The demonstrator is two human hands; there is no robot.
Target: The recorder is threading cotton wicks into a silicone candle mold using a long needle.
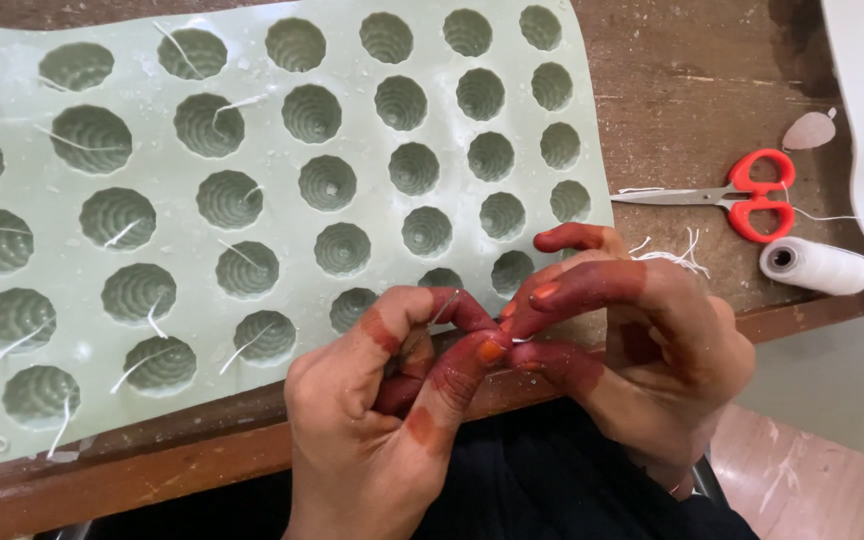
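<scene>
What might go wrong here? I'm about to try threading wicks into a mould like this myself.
The left hand and right hand pinch a thin needle and white thread between close fingertips, so a prick seems possible. The green mould overhangs the wooden table edge and could flex or slide if pressed. The thread spool lies on its side near the edge and might roll off.
</scene>
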